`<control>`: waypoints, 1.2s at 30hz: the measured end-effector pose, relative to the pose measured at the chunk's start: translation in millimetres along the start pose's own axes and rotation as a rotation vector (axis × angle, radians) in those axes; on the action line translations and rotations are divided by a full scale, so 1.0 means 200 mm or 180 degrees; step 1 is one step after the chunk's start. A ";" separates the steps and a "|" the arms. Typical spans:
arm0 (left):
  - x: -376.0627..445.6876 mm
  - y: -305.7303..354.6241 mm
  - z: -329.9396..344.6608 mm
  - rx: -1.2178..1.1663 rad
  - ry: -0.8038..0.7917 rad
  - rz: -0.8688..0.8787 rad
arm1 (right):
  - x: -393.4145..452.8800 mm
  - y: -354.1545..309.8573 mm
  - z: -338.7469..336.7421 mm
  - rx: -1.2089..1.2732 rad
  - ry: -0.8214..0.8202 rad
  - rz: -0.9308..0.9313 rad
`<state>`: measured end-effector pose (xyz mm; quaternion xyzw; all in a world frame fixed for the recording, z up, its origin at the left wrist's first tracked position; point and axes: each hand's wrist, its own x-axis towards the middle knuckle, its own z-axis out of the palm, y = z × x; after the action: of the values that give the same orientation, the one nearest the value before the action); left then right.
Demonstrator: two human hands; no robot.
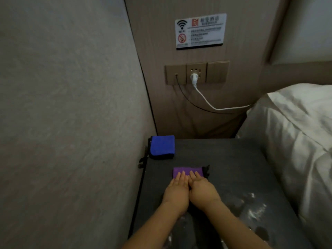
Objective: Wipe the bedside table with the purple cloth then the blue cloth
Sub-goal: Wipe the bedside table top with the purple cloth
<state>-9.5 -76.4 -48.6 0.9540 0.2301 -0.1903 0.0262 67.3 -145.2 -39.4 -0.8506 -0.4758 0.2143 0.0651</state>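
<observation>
White plug [194, 77], wall sign [200, 31], bed [296, 133]

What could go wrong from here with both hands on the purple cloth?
1. Both hands, left hand and right hand, press flat on the folded purple cloth; it may bunch or slide.
2. The blue cloth sits at the far left corner of the bedside table; a wide stroke might knock it off.
3. Smears near the front right could get missed.

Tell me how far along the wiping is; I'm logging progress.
Done: nothing clearly finished; smears still show on the near part of the bedside table. In hand: the left hand and right hand press flat on the purple cloth. Left: the blue cloth lies folded at the far left corner, untouched.
</observation>
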 end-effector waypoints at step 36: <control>-0.24 -0.17 0.12 -0.0529 -0.0040 -0.0403 | -0.05 -0.20 0.11 -0.0301 -0.0208 -0.0746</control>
<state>-73.0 -69.2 -52.5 0.9309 0.3048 -0.1779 0.0947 22.7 -133.4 -43.8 -0.7838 -0.5834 0.2101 0.0339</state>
